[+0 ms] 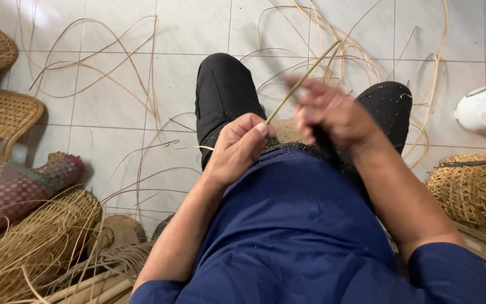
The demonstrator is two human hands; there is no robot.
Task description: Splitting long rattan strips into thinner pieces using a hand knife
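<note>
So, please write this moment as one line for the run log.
left hand: pinches cane strip | right hand: blurred, on same strip | around: loose strips on tiled floor, woven baskets

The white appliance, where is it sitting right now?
In the head view, the white appliance sits on the tiled floor at the far right edge, just above the woven basket and beyond the person's right hand.

Seated on tile floor (119,112), cane strip (302,79) pinched between left hand (237,147) and right hand (327,112), above the lap. Baskets (1,112) and cane bundle (35,247) left; mesh basket (476,191) and white container (485,107) right. Loose canes (338,34) ahead, beyond knees.
</note>
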